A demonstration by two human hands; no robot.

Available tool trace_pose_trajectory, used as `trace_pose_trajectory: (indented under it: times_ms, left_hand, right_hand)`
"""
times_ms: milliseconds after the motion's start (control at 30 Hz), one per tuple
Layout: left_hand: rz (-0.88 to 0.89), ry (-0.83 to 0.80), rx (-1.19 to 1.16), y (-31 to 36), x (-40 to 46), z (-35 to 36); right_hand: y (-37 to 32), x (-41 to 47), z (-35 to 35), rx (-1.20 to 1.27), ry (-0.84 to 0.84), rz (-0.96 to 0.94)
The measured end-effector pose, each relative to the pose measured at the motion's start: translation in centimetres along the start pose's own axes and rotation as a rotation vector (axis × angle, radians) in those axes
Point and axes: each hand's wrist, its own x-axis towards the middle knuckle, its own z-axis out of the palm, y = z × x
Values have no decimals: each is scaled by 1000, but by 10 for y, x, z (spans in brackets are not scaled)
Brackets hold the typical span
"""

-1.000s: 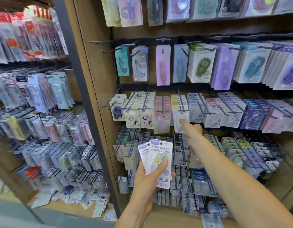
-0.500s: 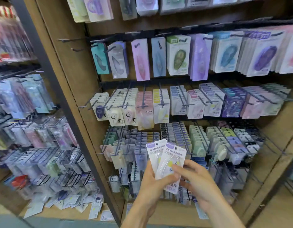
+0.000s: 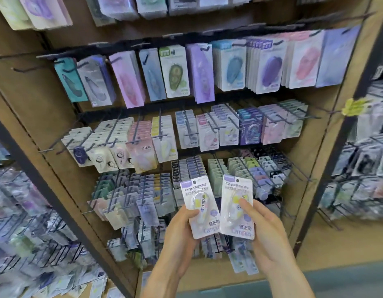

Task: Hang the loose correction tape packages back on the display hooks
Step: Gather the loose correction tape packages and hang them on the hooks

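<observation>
**2 packages in hand at the correction tape rack**

Closest in, the left hand point(image 3: 179, 231) grips 1 white Campus package point(image 3: 200, 208), thumb curled across its front. Just beside it, the right hand point(image 3: 264, 230) pinches a second Campus package point(image 3: 236, 204), thumb pressed on the clear blister. The 2 cards stand upright, their inner edges touching or overlapping near the bottom, and neither is on a hook.

Behind them the brown display rack point(image 3: 63, 117) carries rows of dark wire hooks point(image 3: 113, 134) crowded with hanging tape packs. Higher up hangs a row of larger packs point(image 3: 175, 72) in teal, pink, blue and purple. A yellow tag point(image 3: 352, 106) sticks to the right post.
</observation>
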Motion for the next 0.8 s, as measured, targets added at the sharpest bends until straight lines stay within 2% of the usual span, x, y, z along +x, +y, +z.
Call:
trace_pose_trajectory:
  times_ms: [133,333,533,800]
  left_hand:
    - [15,37,123,-9,5,22]
    - [72,29,227,-27,9,56]
    - [144,215,208,-29,19,69]
    - [145,277,159,-26,32,77]
  right_hand:
    - [-6,2,-18,18,29,-12]
    - [-8,9,-35,-77,-32,-63]
    - [-38,50,-44,-90,-46,-174]
    - [-88,137,-17,-182,-94,-292]
